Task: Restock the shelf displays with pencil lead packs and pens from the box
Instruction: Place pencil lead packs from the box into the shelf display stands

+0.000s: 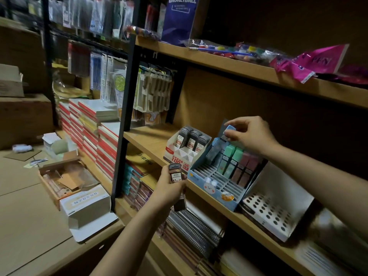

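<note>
While the left hand grips a dark lead pack upright, the right hand pinches a blue pack just above the blue display, at five o'clock beneath it.

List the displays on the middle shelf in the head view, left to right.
White-and-red display of dark 0.7 lead packs → blue rabbit-print display with pastel packs, where the right hand pinches a blue pack → white display with empty round holes.
</note>
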A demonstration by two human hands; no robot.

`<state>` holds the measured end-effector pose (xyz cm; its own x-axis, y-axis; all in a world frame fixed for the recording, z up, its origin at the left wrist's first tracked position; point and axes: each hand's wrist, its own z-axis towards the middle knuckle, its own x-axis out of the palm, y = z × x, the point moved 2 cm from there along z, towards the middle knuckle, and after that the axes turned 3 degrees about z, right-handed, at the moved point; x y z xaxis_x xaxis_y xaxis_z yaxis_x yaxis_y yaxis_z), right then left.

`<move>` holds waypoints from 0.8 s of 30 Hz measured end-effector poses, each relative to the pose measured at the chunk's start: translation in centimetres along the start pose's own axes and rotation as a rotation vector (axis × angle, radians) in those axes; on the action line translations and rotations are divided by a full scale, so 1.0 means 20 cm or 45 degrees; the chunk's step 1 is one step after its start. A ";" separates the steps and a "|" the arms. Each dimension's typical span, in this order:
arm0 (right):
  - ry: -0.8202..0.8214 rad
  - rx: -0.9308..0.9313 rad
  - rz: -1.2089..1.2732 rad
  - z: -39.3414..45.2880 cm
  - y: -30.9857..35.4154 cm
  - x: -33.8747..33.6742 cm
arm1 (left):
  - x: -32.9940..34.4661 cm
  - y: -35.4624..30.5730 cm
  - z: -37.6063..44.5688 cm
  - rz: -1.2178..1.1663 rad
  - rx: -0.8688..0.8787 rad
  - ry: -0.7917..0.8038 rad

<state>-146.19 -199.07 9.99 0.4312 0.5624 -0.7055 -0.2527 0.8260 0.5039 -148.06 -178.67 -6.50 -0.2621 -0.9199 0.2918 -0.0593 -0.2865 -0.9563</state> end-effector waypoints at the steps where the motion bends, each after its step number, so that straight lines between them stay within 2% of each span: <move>1: 0.018 -0.021 -0.063 0.02 -0.01 0.01 | 0.00 0.01 0.00 -0.014 -0.008 0.008; 6: 0.049 -0.179 -0.389 0.08 -0.06 0.11 | 0.00 0.04 0.03 -0.042 0.012 0.022; 20: 0.072 -0.132 -0.457 0.08 -0.20 0.24 | -0.05 0.07 0.06 -0.059 0.050 -0.058; 24: -0.009 -0.074 -0.627 0.08 -0.21 0.22 | -0.05 0.07 0.06 -0.120 0.036 -0.078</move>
<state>-141.80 -200.05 5.54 0.5175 0.1048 -0.8493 -0.0656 0.9944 0.0828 -146.65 -178.54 -8.12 -0.1976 -0.9029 0.3818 -0.0533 -0.3790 -0.9238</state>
